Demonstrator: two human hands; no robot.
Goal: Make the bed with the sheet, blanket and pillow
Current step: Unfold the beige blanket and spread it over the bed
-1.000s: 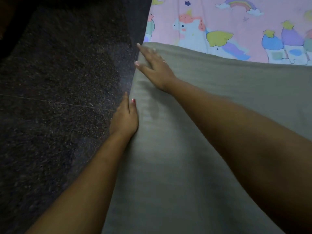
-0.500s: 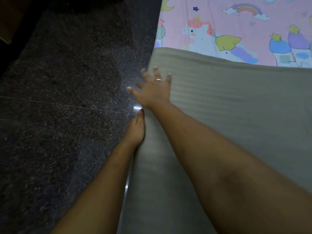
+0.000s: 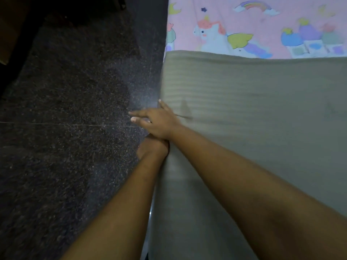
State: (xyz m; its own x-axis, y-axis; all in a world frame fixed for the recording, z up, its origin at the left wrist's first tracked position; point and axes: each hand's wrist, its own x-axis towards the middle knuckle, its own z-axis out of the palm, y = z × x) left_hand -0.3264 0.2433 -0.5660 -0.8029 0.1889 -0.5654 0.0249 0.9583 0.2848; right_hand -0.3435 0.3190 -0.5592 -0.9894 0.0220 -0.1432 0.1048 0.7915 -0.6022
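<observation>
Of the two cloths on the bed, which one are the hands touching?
The plain grey blanket, at its floor-side edge. The pink sheet with unicorns and rainbows lies beyond it, away from both the right hand and the left hand.

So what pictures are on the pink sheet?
The pink sheet shows unicorns, a rainbow, a moon, stars and little castles, clearest in the head view.

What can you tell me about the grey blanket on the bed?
The grey blanket looks like soft fabric with faint woven stripes. It lies spread flat over the pink unicorn sheet, its top edge leaving the sheet bare beyond. The right hand rests at its left edge, fingers straight; the left hand touches the same edge.
</observation>
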